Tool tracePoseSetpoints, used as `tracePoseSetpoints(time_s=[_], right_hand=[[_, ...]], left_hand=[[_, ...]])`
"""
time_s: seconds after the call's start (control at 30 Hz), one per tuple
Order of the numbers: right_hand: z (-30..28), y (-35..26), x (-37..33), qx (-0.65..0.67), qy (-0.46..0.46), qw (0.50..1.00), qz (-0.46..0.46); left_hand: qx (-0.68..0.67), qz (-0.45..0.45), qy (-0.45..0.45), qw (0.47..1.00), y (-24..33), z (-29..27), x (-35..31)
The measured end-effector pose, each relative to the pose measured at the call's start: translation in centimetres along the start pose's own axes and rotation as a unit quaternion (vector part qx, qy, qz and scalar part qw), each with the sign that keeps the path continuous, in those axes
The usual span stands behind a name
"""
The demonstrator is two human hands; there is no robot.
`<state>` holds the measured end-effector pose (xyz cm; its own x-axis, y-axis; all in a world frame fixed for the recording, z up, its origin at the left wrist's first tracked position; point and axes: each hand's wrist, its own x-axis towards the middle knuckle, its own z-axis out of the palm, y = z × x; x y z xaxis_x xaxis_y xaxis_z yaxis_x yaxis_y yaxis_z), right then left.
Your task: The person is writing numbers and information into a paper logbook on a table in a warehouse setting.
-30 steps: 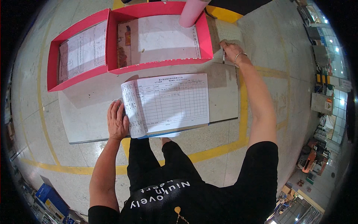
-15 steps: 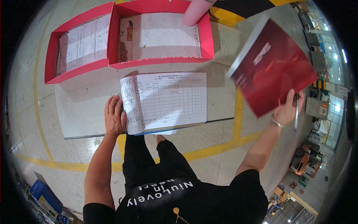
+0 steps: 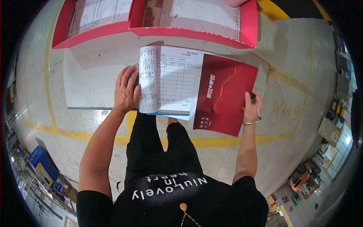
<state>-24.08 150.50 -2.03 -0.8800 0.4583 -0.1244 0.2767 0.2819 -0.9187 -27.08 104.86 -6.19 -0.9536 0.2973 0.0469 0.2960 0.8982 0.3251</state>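
An open pad of printed forms [image 3: 177, 81] lies on the table, its turned pages [image 3: 148, 81] curled over at the left. My left hand [image 3: 127, 89] rests flat beside the curl, fingers stretched out, with the thumb against the pages. In my right hand [image 3: 252, 108] is the right edge of a dark red printed cardboard sheet [image 3: 225, 98], pinched with the thumb on top. The sheet covers the right part of the form. A slim pen [image 3: 259, 114] also sticks out from between the right fingers; its upper part is hard to make out.
Two red open boxes [image 3: 196, 34] holding papers stand along the far side of the grey table [image 3: 89, 83]. A pink cylinder [image 3: 235, 3] is at the back right one. Yellow lines [image 3: 211, 142] mark the floor below.
My right hand has brought the red sheet leftward from the right, onto the right part of the pad. My left hand stays beside the curled pages. The view has shifted.
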Motion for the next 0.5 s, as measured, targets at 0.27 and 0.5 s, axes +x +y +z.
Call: tracePoseSetpoints(time_s=[0.27, 0.5], right_hand=[[10.1, -5.9, -4.5, 0.134, -0.154, 0.978, -0.027], [14.3, -1.4, -3.2, -0.007, -0.146, 0.960, -0.240]], left_hand=[[0.005, 0.013, 0.022, 1.000, -0.6, -0.4, -0.3], [0.021, 0.000, 0.011, 1.000, -0.3, 0.0, 0.0]])
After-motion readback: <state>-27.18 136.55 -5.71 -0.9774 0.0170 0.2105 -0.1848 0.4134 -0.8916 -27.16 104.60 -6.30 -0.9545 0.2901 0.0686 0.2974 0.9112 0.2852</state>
